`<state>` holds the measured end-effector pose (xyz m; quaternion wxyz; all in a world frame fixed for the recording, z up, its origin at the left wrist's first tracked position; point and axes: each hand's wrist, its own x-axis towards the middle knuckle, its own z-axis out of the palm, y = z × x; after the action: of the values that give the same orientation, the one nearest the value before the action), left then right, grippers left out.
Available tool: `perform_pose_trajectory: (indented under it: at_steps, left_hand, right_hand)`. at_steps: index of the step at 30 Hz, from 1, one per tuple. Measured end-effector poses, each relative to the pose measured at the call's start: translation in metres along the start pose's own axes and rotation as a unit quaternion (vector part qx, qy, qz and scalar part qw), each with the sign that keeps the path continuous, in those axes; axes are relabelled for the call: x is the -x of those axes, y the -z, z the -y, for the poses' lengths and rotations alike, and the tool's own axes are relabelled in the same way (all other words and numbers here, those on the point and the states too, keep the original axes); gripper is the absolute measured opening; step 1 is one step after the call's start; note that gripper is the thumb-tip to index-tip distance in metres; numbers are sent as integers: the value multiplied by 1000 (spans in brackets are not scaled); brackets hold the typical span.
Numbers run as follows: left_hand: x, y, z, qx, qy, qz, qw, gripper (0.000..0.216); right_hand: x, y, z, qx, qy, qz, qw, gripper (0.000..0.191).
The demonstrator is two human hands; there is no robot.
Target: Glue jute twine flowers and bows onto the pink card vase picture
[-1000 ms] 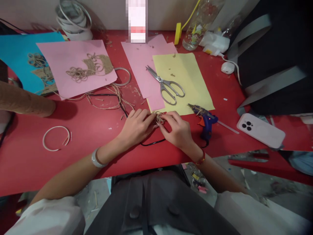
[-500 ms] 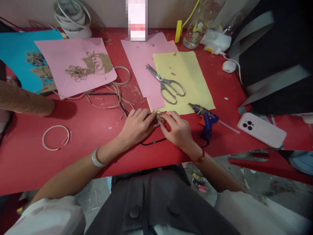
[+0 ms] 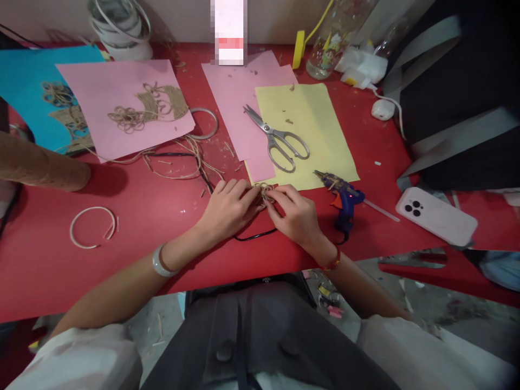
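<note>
From where I stand, the left hand (image 3: 229,208) and right hand (image 3: 298,214) both pinch a small bundle of looped twine (image 3: 265,190) between their fingertips, low over the red table (image 3: 40,260) by the near edge of the yellow sheet (image 3: 325,135). The step looks like shaping or pressing the loops together, and I'd judge the next move calls for a light, steady pinch. Compared with a second ago, the hands' pose is almost unchanged, and the scissors (image 3: 267,128) and glue gun (image 3: 346,197) lie where they did.
</note>
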<state>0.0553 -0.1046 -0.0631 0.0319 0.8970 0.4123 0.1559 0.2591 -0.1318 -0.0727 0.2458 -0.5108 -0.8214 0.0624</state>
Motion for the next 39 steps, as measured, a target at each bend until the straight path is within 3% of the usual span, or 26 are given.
perform_pose_trajectory:
  at_steps: [5,11,20,31,39]
  left_hand:
    - [0,0,1,-3,-5,-3,1000,39]
    - [1,-3,1,-7,-11,-29,999,38]
    - [2,-2,3,16,-3,-30,999,37]
    - [2,0,5,43,-11,-18,999,30]
    - [6,6,2,55,-43,-79,994,25]
  right_hand:
    - [0,0,0,-11,0,1,1000,25]
    - [2,-2,-2,-50,13,-47,998,21]
    - [-2,8,2,-140,-48,-92,985,12]
    - [1,2,-5,-150,-80,-49,984,10]
    - [-1,5,-1,-163,-71,-77,981,12]
